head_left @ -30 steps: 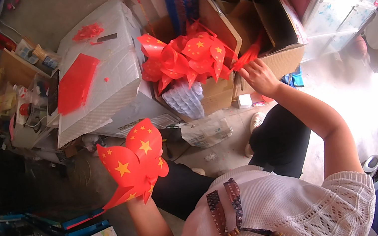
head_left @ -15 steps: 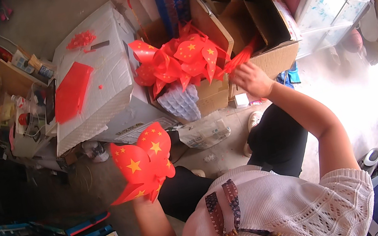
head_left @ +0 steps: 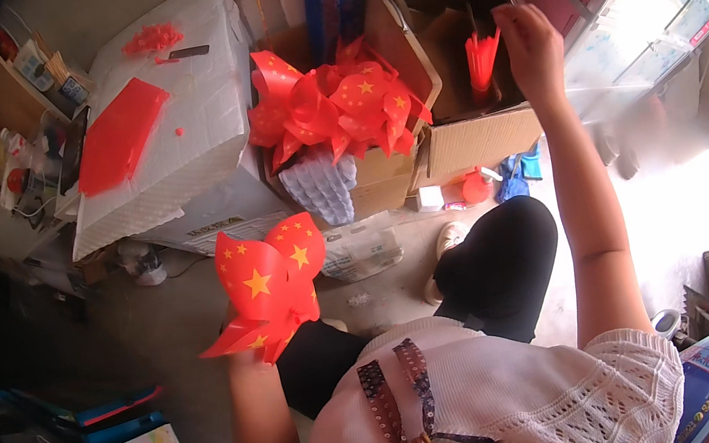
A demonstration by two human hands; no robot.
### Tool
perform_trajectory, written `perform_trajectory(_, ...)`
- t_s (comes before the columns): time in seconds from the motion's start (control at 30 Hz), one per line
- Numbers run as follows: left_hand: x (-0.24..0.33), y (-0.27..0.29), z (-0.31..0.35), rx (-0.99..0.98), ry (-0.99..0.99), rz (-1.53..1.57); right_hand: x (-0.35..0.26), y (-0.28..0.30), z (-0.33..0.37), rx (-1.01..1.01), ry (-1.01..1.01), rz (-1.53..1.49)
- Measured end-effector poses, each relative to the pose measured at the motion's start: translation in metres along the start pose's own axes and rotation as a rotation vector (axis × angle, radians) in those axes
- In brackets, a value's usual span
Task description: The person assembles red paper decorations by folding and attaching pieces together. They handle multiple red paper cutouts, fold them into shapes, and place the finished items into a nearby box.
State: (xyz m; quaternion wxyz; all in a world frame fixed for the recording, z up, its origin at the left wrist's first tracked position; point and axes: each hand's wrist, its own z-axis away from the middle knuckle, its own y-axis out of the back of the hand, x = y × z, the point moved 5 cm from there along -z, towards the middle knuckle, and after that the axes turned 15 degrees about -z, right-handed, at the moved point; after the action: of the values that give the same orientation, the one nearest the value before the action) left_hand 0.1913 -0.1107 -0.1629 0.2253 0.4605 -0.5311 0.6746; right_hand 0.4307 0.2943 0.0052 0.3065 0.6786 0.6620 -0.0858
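Observation:
A red pinwheel (head_left: pixel 256 281) with yellow stars is held up by my left hand (head_left: pixel 249 359), which is closed on it and mostly hidden behind the vanes. My right hand (head_left: pixel 532 43) is raised at the right side of an open carton (head_left: pixel 474 143). Its fingers are drawn together beside the top of a bundle of thin red sticks (head_left: pixel 483 61) standing in that carton. Whatever lies between those fingertips, if anything, is too small to make out. A heap of similar starred pinwheels (head_left: pixel 343 105) fills the box left of the carton.
On the left, a white foam-topped box (head_left: pixel 206 105) bears a stack of red sheets (head_left: pixel 126 134), a pile of small red pieces (head_left: pixel 152 39) and a dark blade (head_left: pixel 190 52). Bubble wrap (head_left: pixel 320 189) hangs at the pinwheel box's front. A plastic bag (head_left: pixel 360 254) lies on the floor.
My right hand has gone up and right, away from the pinwheel heap's edge to the carton's far side. The red sticks now stand upright in the carton. My left hand keeps the pinwheel.

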Motion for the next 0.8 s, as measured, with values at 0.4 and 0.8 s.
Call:
perform_trajectory(0.4,-0.005,0.008,-0.004,-0.046,0.004,-0.005,0.036,-0.011,-0.095,-0.194,0.036,0.366)
perform_trajectory(0.8,-0.005,0.01,-0.002,-0.063,0.025,-0.035,-0.038,0.001,-0.151,0.044,0.147,0.173)
